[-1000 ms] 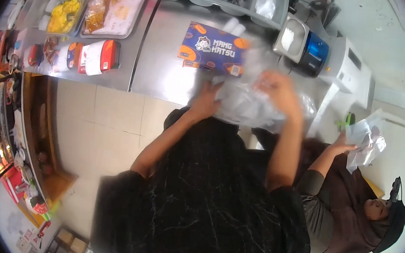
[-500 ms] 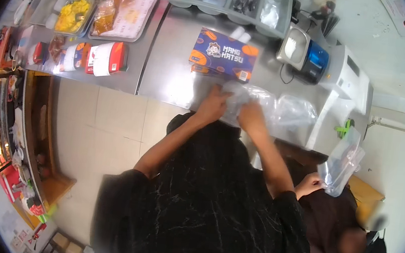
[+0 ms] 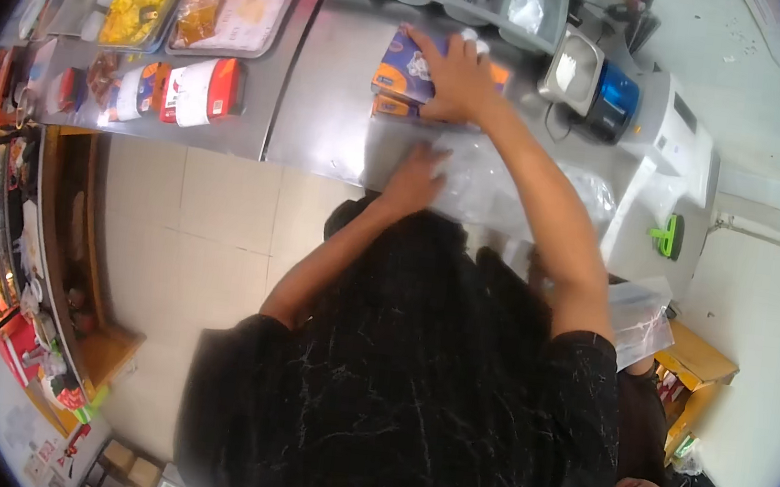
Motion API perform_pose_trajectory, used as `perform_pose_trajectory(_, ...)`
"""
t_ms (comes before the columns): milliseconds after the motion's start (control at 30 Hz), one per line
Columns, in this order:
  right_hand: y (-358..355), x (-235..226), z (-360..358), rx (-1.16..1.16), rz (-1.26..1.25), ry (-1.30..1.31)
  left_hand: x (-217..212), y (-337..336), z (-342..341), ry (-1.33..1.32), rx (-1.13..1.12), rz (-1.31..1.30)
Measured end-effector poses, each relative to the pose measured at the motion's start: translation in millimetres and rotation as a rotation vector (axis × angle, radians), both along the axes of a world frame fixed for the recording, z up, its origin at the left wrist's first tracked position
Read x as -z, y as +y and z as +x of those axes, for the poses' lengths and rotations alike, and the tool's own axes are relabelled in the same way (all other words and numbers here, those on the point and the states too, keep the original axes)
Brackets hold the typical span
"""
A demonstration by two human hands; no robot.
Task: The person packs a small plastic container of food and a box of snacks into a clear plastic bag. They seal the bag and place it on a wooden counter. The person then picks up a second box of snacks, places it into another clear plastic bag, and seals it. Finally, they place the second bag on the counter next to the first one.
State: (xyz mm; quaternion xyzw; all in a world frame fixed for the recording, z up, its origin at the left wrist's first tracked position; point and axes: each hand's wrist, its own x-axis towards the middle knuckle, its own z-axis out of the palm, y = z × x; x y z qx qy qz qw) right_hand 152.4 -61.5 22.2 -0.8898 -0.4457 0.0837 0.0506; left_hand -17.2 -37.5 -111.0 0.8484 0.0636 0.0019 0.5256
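A blue and orange printed cardboard box (image 3: 396,66) sits on the steel counter (image 3: 332,73) in front of me. My right hand (image 3: 461,80) reaches over its top, fingers spread toward the far side and thumb at the near edge, gripping it. Under the right forearm, at the counter's near edge, lies a clear plastic bag (image 3: 479,181). My left hand (image 3: 414,184) holds the bag's left edge between its fingers. Small white containers behind the box are partly covered by my right hand.
A grey divided bin (image 3: 446,5) stands at the back. To the right are a blue and black machine (image 3: 613,101), a white device (image 3: 659,120) and a green-handled tool (image 3: 668,237). Food trays (image 3: 243,10) and red boxes (image 3: 200,92) stand left. A co-worker (image 3: 645,407) holds another clear bag.
My right hand has left the bag and moved up and forward onto the box. My left hand stays by the bag's left edge. The co-worker and their bag have shifted.
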Motion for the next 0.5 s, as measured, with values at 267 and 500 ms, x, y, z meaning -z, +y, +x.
perform_pose_trajectory(267, -67, -56, -42, -0.119, 0.309, 0.364, 35, 9, 6, -0.114, 0.131, 0.020)
perform_pose_trajectory(500, -117, 19, -69, -0.117, 0.399, 0.421, -19, 22, -5, -0.040, 0.084, -0.374)
